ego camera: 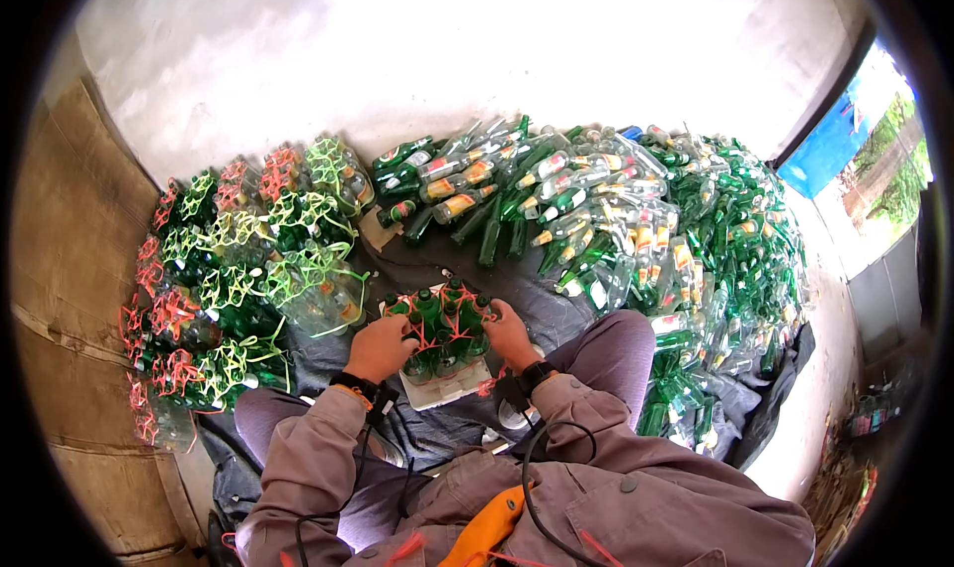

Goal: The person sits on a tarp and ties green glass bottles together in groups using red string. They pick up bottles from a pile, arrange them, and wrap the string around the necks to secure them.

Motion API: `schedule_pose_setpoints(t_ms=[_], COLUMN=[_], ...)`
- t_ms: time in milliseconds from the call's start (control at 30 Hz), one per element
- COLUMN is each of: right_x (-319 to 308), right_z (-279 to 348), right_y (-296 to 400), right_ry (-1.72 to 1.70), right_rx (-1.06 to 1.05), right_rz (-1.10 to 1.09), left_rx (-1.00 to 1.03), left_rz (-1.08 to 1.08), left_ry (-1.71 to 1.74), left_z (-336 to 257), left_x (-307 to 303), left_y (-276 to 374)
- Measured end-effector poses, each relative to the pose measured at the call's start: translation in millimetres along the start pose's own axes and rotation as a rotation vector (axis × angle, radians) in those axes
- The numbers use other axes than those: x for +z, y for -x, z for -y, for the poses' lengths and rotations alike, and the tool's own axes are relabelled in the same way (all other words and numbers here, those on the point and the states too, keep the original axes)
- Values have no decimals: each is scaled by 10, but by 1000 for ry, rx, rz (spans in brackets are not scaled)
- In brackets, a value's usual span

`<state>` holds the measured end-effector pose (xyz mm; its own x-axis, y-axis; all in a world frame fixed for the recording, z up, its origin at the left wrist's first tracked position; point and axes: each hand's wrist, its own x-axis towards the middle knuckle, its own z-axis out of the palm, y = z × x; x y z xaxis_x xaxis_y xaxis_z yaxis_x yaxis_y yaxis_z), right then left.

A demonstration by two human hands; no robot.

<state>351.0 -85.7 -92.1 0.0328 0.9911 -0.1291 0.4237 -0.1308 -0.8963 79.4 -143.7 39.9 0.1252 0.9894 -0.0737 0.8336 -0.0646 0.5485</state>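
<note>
In front of me a bundle of green glass bottles (440, 328) stands upright in a low white tray (445, 392). Red plastic strapping (450, 318) is laced in a zigzag around and between their necks. My left hand (382, 348) is at the bundle's left side, fingers curled against the strapping. On the opposite side, my right hand (513, 337) pinches a red strand by the outer bottle neck. A loose red tail (488, 385) hangs below that hand. Part of the tray is hidden by the bottles.
Bottle bundles laced with red strapping (175, 310) and yellow-green strapping (313, 265) stand at left. A large heap of loose green and clear bottles (596, 194) lies from the back to the right. Dark sheeting (410, 258) covers the floor. A cardboard piece (378, 229) lies behind.
</note>
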Motion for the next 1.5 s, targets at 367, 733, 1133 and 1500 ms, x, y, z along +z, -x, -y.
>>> schedule_pose_setpoints(t_ms=[367,733,1133,1500], right_x=[-154,-26,161,180], right_z=[271,373,388,249], right_y=[-51,348,797,803], right_ry=[-329,-295,69,112], right_rx=[118,-7,34,-45], right_rz=[196,210,223,187], left_rx=[-193,-81,-53,490], left_rz=[47,-89,-212,-8], left_ry=[-144,-162,-319,-140], left_z=[31,291,333,-443], left_x=[101,186,92,454], left_y=[186,81,-99,-1])
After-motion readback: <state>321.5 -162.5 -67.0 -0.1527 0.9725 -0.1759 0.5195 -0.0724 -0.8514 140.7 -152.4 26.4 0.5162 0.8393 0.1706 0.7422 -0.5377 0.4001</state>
